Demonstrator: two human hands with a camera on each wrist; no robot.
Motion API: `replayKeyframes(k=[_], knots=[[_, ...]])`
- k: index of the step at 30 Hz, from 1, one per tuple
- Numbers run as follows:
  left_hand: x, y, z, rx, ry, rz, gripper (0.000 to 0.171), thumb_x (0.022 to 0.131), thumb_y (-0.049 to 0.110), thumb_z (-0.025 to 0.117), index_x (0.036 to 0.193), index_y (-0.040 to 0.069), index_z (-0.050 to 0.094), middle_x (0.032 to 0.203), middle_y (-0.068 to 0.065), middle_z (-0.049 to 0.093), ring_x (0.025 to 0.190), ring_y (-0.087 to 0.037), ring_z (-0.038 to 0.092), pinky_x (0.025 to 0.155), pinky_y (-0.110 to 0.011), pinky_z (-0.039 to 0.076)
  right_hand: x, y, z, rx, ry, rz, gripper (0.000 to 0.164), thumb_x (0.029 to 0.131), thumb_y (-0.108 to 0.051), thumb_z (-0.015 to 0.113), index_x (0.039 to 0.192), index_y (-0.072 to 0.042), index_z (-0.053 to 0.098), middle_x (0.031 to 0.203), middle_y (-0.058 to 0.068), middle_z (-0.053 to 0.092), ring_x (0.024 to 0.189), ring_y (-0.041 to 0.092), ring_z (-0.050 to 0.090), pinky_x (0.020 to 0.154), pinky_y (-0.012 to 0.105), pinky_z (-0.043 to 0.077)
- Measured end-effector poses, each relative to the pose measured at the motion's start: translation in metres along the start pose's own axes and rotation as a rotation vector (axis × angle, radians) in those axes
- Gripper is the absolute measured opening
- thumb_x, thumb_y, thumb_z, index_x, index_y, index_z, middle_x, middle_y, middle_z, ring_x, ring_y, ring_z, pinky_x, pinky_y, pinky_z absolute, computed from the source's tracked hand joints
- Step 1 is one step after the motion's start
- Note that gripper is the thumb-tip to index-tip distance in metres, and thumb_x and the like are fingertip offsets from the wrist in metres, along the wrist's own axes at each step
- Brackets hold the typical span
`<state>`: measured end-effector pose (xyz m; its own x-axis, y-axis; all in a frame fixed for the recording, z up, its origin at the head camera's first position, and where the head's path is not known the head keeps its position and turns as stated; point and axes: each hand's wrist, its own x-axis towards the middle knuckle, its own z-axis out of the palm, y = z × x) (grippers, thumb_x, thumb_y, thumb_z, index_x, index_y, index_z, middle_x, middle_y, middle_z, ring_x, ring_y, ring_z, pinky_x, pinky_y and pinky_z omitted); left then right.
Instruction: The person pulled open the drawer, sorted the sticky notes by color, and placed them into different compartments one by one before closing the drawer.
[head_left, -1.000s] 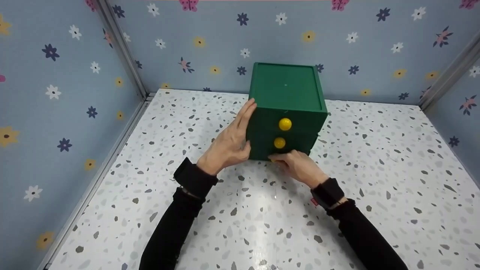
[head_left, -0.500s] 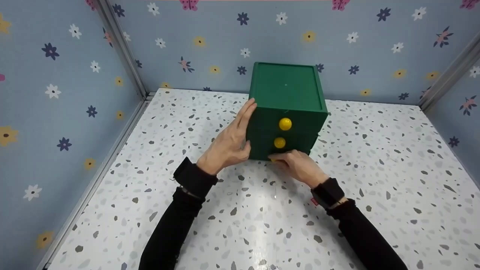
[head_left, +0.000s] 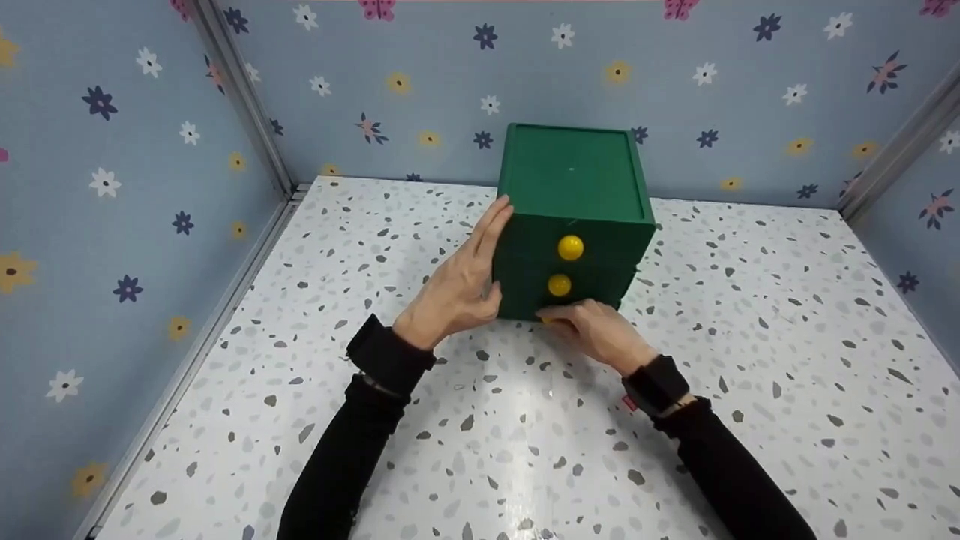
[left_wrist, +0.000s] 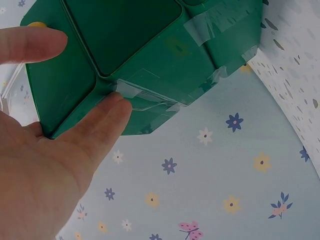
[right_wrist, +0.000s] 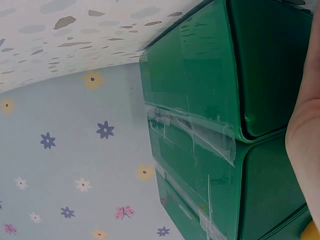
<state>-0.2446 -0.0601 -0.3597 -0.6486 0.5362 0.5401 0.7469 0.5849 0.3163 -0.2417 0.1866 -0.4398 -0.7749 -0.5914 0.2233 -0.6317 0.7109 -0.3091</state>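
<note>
A green drawer cabinet (head_left: 574, 172) stands on the table with three yellow knobs down its front. Its top knob (head_left: 570, 247) and middle knob (head_left: 559, 285) are in plain sight; the bottom knob (head_left: 547, 320) is mostly covered by fingers. My left hand (head_left: 454, 285) rests against the cabinet's left front edge, fingers straight along the side and thumb by the front. With my right hand (head_left: 600, 334) I pinch the bottom knob. All drawers look closed. In the left wrist view, my left hand's fingertips (left_wrist: 120, 105) touch the cabinet's side near clear tape (left_wrist: 145, 95).
The speckled white table (head_left: 750, 337) spreads around the cabinet. Behind it rises a blue flowered wall panel (head_left: 442, 75), and another flowered panel (head_left: 150, 247) stands at the left. Clear tape (right_wrist: 200, 132) also runs along the cabinet's other side.
</note>
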Motion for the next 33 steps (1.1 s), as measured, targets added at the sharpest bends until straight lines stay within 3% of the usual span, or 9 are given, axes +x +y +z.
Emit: replayKeyframes(k=[7, 14, 26, 33], knots=[[-0.0005, -0.0006, 0.0002, 0.024, 0.003, 0.003, 0.093, 0.071, -0.005, 0.052, 0.151, 0.006, 0.006, 0.160, -0.006, 0.003, 0.130, -0.018, 0.041, 0.063, -0.018, 0.045, 0.0008, -0.0004, 0.0000, 0.002, 0.002, -0.002, 0.025, 0.091, -0.015, 0.060, 0.114, -0.019, 0.070, 0.099, 0.003, 0.074, 0.077, 0.012, 0.070, 0.073, 0.026, 0.057], [-0.0010, -0.0005, 0.0001, -0.004, 0.018, 0.021, 0.092, 0.071, -0.006, 0.049, 0.151, 0.005, 0.008, 0.160, -0.007, 0.003, 0.107, -0.020, 0.050, 0.053, -0.020, 0.038, 0.0022, 0.0005, 0.0004, 0.007, 0.007, -0.008, 0.025, 0.090, -0.014, 0.062, 0.113, -0.018, 0.070, 0.102, 0.003, 0.074, 0.085, 0.014, 0.070, 0.076, 0.028, 0.057], [0.0006, -0.0006, 0.0010, 0.023, 0.014, 0.016, 0.095, 0.069, -0.007, 0.053, 0.151, 0.004, 0.007, 0.160, -0.008, 0.003, 0.128, -0.019, 0.042, 0.061, -0.018, 0.045, 0.0023, 0.0022, 0.0007, 0.020, 0.013, -0.011, 0.024, 0.090, -0.014, 0.062, 0.112, -0.018, 0.071, 0.101, 0.003, 0.074, 0.083, 0.013, 0.071, 0.075, 0.026, 0.057], [0.0006, -0.0009, 0.0014, 0.021, 0.012, 0.011, 0.094, 0.070, -0.007, 0.053, 0.151, 0.005, 0.006, 0.160, -0.007, 0.003, 0.126, -0.018, 0.043, 0.061, -0.019, 0.045, 0.0018, 0.0022, 0.0001, 0.018, 0.008, -0.011, 0.024, 0.091, -0.014, 0.061, 0.113, -0.018, 0.070, 0.101, 0.003, 0.074, 0.083, 0.013, 0.070, 0.075, 0.027, 0.057]])
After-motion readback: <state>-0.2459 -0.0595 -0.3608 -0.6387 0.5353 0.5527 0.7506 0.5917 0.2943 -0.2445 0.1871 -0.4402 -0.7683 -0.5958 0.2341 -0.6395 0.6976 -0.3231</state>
